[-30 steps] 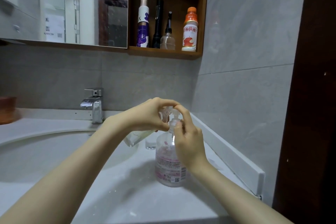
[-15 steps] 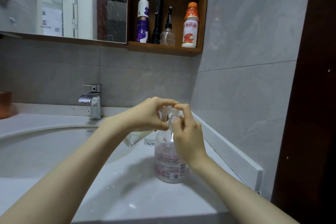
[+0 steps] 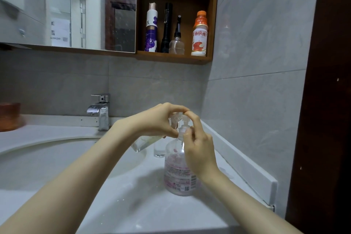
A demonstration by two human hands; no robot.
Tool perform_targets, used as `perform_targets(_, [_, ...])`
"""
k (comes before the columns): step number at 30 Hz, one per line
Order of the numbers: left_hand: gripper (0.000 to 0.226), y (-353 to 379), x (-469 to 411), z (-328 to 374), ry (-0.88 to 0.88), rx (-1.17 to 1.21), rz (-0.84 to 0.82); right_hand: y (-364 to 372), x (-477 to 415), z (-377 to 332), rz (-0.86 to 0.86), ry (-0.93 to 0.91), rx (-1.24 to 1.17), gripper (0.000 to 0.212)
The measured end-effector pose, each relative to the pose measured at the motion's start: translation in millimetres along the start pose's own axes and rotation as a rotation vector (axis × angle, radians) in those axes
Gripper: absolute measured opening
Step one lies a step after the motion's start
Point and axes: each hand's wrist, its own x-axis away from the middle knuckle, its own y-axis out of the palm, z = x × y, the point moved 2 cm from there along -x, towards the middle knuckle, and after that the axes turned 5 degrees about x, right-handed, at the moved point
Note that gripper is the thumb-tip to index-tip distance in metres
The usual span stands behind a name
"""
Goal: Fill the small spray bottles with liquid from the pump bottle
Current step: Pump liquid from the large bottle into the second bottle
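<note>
Clear bottle (image 3: 177, 174), seemingly under right hand (image 3: 199, 151)

Two arms show, one at the lower left of the frame and one at the lower right. The left forearm (image 3: 76, 173) and the right forearm (image 3: 245, 201) are bare along all that is visible, smooth and slim, tapering to narrow wrists. The left hand (image 3: 159, 121) and the right hand (image 3: 199, 150) are also bare and slender, with long fingers. The nails are too blurred to make out.
</note>
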Motion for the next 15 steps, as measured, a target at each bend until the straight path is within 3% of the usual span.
perform_targets(15, [0.051,3.5,2.1,-4.4,-0.002,0.025,0.043,0.3,-2.8,-1.5,0.008,0.028,-0.008,0.036])
